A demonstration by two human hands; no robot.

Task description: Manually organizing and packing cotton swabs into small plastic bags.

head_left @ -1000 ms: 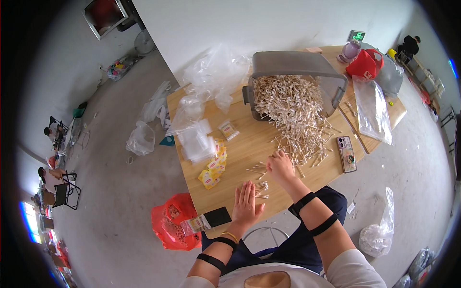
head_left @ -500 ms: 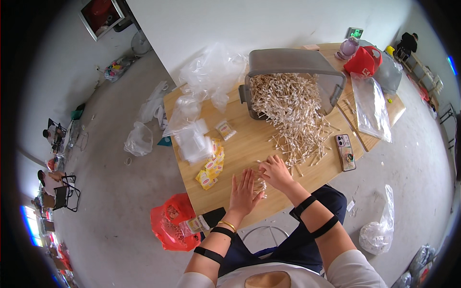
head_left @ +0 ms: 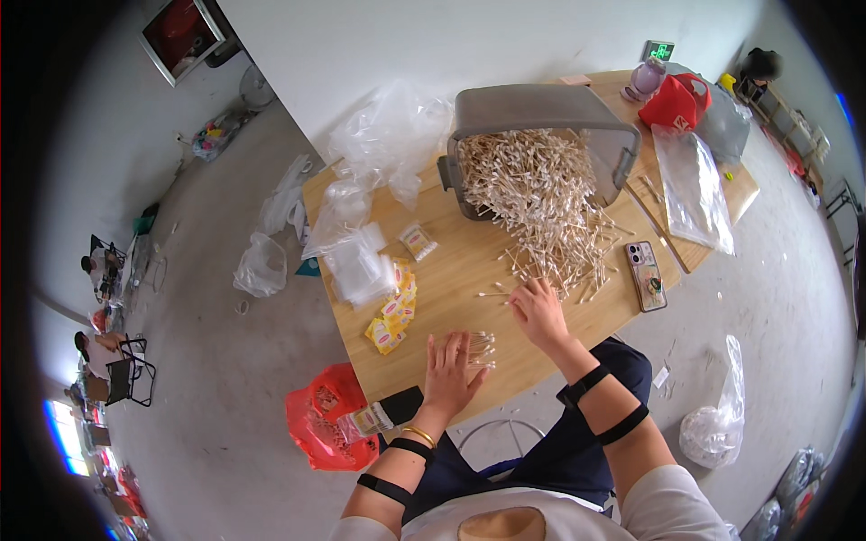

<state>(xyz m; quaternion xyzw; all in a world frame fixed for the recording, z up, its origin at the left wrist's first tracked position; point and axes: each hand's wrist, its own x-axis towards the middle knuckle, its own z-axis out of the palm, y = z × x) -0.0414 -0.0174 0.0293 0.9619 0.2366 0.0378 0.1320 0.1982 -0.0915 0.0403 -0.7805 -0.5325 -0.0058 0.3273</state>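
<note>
My left hand [head_left: 446, 371] lies flat on the wooden table with its fingers stretched out. Against its right side is a small row of cotton swabs [head_left: 482, 350], partly covered by the fingers. My right hand [head_left: 539, 316] is at the near edge of a large heap of cotton swabs [head_left: 532, 185], its fingers drawn together. A single cotton swab [head_left: 492, 294] sticks out to the left from those fingertips. The heap spills from a grey plastic bin [head_left: 546, 110] tipped on its side.
Yellow printed cards [head_left: 392, 313], clear plastic bags [head_left: 359, 268] and a small filled packet [head_left: 418, 242] are at the left. A phone [head_left: 647, 277] lies at the right. A red bag [head_left: 329, 419] hangs by the table's left corner. Farther back stands a purple jar [head_left: 647, 77].
My right hand has moved away from the small row, up and right to the heap's edge. My left hand has shifted slightly left and down, uncovering more of the row.
</note>
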